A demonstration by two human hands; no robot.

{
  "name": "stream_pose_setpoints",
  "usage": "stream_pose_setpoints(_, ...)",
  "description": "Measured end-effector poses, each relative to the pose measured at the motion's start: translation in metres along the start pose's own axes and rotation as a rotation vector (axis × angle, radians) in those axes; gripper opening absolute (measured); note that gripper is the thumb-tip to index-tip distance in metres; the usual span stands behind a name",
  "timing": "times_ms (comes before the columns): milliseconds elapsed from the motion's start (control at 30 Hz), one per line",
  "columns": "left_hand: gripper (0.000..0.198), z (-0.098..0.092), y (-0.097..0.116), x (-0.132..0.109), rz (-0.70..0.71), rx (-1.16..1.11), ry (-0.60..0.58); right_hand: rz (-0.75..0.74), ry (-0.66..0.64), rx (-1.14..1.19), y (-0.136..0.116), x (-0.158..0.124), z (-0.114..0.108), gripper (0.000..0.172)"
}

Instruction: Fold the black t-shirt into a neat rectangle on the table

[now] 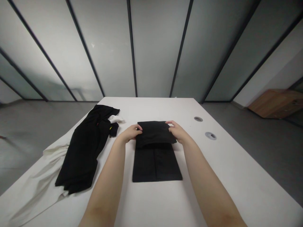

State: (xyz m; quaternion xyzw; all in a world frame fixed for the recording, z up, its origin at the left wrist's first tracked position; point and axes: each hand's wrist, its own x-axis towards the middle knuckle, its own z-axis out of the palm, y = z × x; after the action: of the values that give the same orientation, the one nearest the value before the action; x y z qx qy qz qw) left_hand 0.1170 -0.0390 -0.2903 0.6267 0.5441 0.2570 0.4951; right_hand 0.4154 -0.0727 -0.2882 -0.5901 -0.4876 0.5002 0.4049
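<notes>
A black folded garment [156,162] lies on the white table in front of me, with a line running down the middle of its flat lower part. Its far part is folded over toward me, and the loose lower edge of this flap stands slightly off the layer beneath. At the flap's left edge, my left hand [131,133] pinches the cloth between thumb and fingers. My right hand [176,130] grips the opposite edge near the far right corner, index finger on top. Some fingertips of both hands are hidden by the cloth.
To the left, a heap of black clothing [86,151] lies over white cloth [40,186] on the table [153,203]. Two round cable grommets [210,136] are set in the tabletop at right. Frosted glass panels rise behind; a wooden cabinet [276,103] stands far right.
</notes>
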Motion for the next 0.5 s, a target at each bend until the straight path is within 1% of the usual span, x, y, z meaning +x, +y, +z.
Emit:
stream_pose_setpoints(33, 0.026, -0.003, 0.002, -0.004, -0.04, -0.018, -0.096, 0.057, -0.024, -0.022, -0.004, -0.003, -0.004, 0.061)
stream_pose_setpoints(100, 0.036, -0.007, 0.003, -0.011, -0.127, -0.033, -0.259, 0.188, -0.135, -0.085, -0.008, -0.01, -0.009, 0.059)
stream_pose_setpoints(133, 0.039, -0.008, 0.002, -0.013, -0.165, -0.025, -0.304, 0.247, -0.203, -0.121, -0.008, -0.012, -0.01, 0.057)
stream_pose_setpoints(167, 0.041, -0.008, 0.0, -0.013, -0.195, -0.005, -0.318, 0.292, -0.268, -0.161, -0.007, -0.014, -0.01, 0.055)
stream_pose_setpoints(200, 0.043, -0.007, -0.003, -0.012, -0.22, 0.017, -0.316, 0.319, -0.322, -0.203, -0.005, -0.015, -0.01, 0.054)
stream_pose_setpoints(267, 0.048, -0.004, -0.01, -0.008, -0.256, 0.058, -0.299, 0.323, -0.386, -0.3, 0.0, -0.014, -0.007, 0.054)
stream_pose_setpoints(333, 0.054, 0.0, -0.015, -0.003, -0.268, 0.097, -0.27, 0.284, -0.391, -0.395, 0.006, -0.01, -0.004, 0.054)
stream_pose_setpoints(400, 0.055, 0.003, -0.018, 0.003, -0.248, 0.154, -0.199, 0.199, -0.312, -0.434, 0.012, -0.005, 0.0, 0.052)
stream_pose_setpoints(500, 0.044, 0.008, -0.017, 0.01, -0.147, 0.229, 0.019, 0.043, -0.103, -0.396, 0.019, 0.004, 0.009, 0.047)
